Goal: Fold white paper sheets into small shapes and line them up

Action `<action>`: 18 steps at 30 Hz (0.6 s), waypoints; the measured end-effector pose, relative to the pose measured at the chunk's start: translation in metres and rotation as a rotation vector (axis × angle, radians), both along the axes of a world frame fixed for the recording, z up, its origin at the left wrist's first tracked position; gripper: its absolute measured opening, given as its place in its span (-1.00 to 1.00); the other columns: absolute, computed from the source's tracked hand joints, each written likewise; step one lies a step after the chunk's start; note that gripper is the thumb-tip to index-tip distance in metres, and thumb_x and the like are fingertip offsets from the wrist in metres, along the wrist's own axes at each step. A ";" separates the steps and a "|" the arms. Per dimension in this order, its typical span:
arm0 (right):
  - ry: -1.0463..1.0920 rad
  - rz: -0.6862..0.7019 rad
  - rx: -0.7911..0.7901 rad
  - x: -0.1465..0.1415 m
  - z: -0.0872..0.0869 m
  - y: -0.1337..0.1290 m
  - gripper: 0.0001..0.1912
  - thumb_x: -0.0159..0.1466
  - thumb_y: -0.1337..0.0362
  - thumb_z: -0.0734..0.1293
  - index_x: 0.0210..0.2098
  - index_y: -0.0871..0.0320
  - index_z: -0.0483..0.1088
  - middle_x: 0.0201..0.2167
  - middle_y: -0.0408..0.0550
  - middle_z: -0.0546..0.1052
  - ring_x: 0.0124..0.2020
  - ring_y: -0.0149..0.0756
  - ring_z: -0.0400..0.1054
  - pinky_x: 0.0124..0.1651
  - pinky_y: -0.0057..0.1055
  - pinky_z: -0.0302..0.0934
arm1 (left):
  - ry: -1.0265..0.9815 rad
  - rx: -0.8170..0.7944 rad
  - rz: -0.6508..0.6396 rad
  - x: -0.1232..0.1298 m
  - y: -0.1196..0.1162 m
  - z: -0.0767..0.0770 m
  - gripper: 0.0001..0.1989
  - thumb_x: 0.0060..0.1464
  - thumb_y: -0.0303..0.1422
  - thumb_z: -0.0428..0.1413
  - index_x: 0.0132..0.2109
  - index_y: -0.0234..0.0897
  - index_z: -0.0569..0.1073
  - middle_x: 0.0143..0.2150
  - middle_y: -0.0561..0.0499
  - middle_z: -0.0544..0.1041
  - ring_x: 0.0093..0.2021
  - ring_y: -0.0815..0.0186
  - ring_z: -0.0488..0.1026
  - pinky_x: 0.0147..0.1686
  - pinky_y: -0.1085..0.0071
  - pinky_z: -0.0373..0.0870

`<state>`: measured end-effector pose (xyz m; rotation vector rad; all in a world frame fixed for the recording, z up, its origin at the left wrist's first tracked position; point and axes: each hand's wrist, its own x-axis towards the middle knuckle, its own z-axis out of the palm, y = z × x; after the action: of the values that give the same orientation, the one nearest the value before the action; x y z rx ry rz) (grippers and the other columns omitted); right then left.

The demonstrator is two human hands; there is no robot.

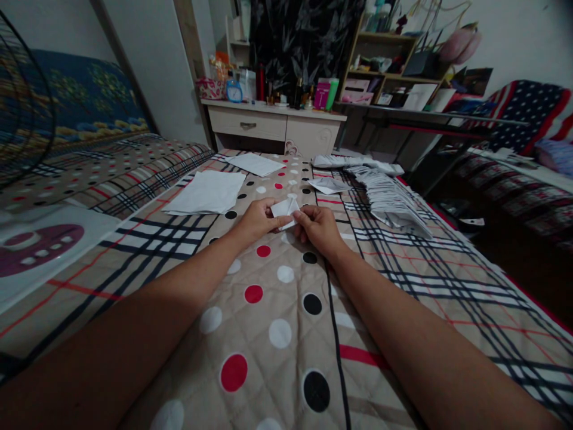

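Observation:
A small folded white paper is held up between both hands over the middle of the bed. My left hand pinches its left and lower edge with thumb and fingers. On the other side, my right hand has its thumb and forefinger closed on the paper's right edge. Flat white sheets lie in a stack beyond my left hand, with another white sheet behind them. To the right are a single folded paper and a long row of folded papers standing close together.
The bed has a dotted and checked quilt. A white plastic item lies at the left edge. Behind the bed stands a white dresser with bottles and a blue clock. A desk is at the right.

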<state>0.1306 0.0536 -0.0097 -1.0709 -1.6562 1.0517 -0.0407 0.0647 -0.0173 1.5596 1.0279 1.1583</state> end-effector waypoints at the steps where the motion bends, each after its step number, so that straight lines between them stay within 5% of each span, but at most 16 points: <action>1: 0.007 -0.009 -0.005 0.000 0.000 0.000 -0.70 0.22 0.11 0.28 -0.54 0.17 0.34 -0.71 -0.18 0.40 -0.76 -0.48 0.16 -0.70 -0.53 -0.04 | -0.020 -0.024 -0.010 0.000 0.001 0.000 -0.51 -0.20 -0.26 0.36 -0.11 -0.40 0.48 -0.42 0.04 0.53 -0.53 0.43 0.41 -0.55 0.54 0.34; 10: 0.060 -0.015 -0.057 -0.002 0.001 -0.001 -0.68 0.18 0.07 0.34 -0.55 0.17 0.35 -0.68 -0.15 0.43 -0.75 -0.47 0.21 -0.70 -0.53 0.04 | 0.010 -0.086 -0.028 0.002 -0.004 0.006 -0.49 -0.11 -0.56 0.25 0.04 -0.41 0.36 -0.48 0.08 0.55 -0.59 0.43 0.45 -0.55 0.54 0.38; 18: 0.076 -0.018 -0.048 -0.002 0.003 -0.002 -0.66 0.19 0.08 0.33 -0.58 0.16 0.32 -0.69 -0.15 0.43 -0.75 -0.49 0.21 -0.68 -0.55 0.04 | 0.075 -0.166 0.048 0.008 -0.012 0.017 -0.57 0.03 -0.57 0.21 0.04 -0.40 0.28 -0.59 0.13 0.52 -0.74 0.44 0.35 -0.67 0.54 0.27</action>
<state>0.1290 0.0515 -0.0068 -1.0619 -1.5654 1.1122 -0.0325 0.0524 -0.0003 1.4633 1.1865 1.0252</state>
